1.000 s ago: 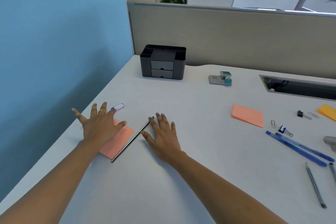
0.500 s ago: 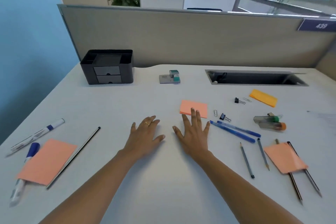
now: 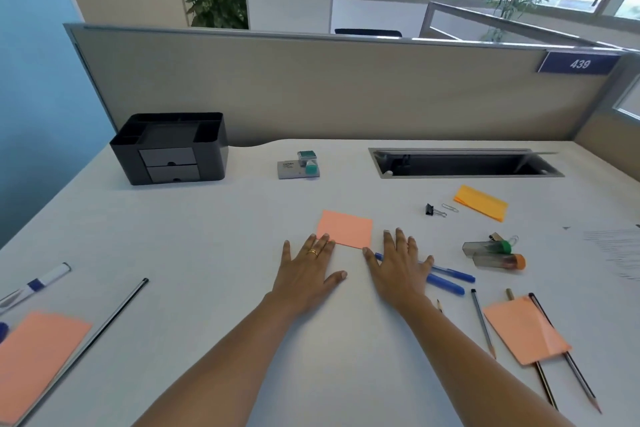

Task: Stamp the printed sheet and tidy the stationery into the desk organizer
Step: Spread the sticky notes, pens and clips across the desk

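My left hand (image 3: 308,270) lies flat on the white desk, fingers spread, fingertips at the near edge of a salmon sticky-note pad (image 3: 346,228). Flat beside it, my right hand (image 3: 398,267) covers part of two blue pens (image 3: 446,282). Neither hand holds anything. The black desk organizer (image 3: 173,149) with two grey drawers stands at the back left. A teal stamp (image 3: 306,163) sits on its grey ink pad at the back centre. The printed sheet (image 3: 620,250) shows at the right edge.
Right side: yellow notes (image 3: 481,202), a binder clip (image 3: 430,210), two lead tubes (image 3: 495,255), pencils (image 3: 483,322) and another salmon pad (image 3: 524,329). Left side: a marker (image 3: 38,282), a dark pencil (image 3: 104,326), a salmon pad (image 3: 34,357). A cable tray (image 3: 464,163) opens at the back.
The view swung right from the left end of the desk to its centre. Both hands, flat throughout, moved right from the left salmon pad to the middle pad and the blue pens.
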Available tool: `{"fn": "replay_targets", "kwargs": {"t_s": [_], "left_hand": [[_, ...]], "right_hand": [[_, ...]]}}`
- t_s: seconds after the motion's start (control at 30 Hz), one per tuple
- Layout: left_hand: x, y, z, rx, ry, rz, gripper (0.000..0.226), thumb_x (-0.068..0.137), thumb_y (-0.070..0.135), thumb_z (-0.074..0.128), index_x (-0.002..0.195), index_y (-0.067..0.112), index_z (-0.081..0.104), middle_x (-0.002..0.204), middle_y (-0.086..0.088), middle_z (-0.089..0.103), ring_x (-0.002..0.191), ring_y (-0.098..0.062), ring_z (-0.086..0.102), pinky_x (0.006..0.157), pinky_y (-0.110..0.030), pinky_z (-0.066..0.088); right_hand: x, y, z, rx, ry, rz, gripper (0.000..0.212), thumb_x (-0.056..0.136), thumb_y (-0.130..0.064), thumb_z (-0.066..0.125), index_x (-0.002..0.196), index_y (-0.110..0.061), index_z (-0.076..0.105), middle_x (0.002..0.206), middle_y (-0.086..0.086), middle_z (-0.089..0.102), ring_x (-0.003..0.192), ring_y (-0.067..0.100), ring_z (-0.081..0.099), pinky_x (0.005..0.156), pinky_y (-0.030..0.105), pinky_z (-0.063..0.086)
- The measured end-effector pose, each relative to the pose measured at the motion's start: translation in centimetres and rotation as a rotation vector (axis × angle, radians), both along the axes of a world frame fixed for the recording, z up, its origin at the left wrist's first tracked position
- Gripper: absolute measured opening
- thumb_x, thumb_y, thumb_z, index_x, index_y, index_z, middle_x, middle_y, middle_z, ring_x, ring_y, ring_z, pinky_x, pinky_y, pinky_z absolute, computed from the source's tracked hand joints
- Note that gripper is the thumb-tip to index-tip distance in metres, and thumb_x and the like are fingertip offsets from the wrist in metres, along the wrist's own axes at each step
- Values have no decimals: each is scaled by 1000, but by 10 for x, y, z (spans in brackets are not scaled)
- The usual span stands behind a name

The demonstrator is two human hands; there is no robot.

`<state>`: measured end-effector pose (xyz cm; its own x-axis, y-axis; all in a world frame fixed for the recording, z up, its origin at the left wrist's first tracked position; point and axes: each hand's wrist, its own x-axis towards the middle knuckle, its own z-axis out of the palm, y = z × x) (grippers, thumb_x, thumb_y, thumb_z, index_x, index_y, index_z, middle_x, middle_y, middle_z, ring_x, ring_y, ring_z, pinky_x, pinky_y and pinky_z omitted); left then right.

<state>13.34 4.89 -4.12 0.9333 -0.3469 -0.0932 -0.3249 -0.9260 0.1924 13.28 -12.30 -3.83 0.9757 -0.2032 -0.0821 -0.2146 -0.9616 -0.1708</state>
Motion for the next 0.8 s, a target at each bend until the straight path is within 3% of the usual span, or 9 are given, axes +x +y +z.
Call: {"fn": "replay_targets", "kwargs": {"t_s": [0.17, 0.37, 0.47, 0.6, 0.67, 0.8], "left_hand": [[-5, 27, -5, -25, -42, 38, 71, 90, 63, 14, 149, 25, 4, 157, 10, 5, 145, -9, 0, 116, -48, 0], [-18, 87, -4, 48, -105, 102, 108, 59, 80, -23, 147, 29, 14, 156, 6, 16, 145, -12, 9, 117, -43, 8], [-25, 122, -2, 73, -124, 175, 124, 48, 77, -38, 144, 28, 22, 154, 7, 21, 144, -10, 11, 116, -44, 8], [-35, 167, 4, 140, -109, 262, 133, 41, 77, -42, 142, 25, 28, 153, 8, 24, 143, -8, 14, 116, -45, 8], [-40, 188, 11, 175, -87, 280, 125, 49, 80, -33, 141, 24, 29, 153, 8, 25, 144, -8, 14, 116, -46, 7], [-43, 222, 21, 260, -46, 307, 62, 93, 59, 13, 141, 23, 29, 153, 5, 24, 145, -12, 10, 116, -50, 3]], "right_hand": [[2, 19, -1, -18, -11, 56, 70, 94, -57, 16, 149, -15, 7, 158, 2, 4, 146, 24, 4, 114, 53, 10], [-4, 77, -4, 42, -18, 252, 70, 94, -56, 16, 149, -15, 2, 159, 1, -1, 146, 19, -2, 117, 46, -1], [-8, 110, -5, 55, -14, 354, 72, 93, -59, 13, 149, -15, 1, 159, 0, -3, 146, 18, -3, 117, 45, -3], [-18, 154, -6, 72, -30, 472, 102, 67, -73, -17, 149, -15, 1, 159, -1, -1, 146, 17, -2, 117, 44, -3], [-23, 176, -6, 78, -35, 535, 113, 59, -77, -25, 149, -14, 1, 159, -1, -1, 146, 17, -2, 117, 44, -4], [-36, 214, -8, 101, -47, 661, 112, 56, -69, -24, 149, -13, 4, 158, -1, 1, 146, 16, -1, 117, 44, -4]]}}
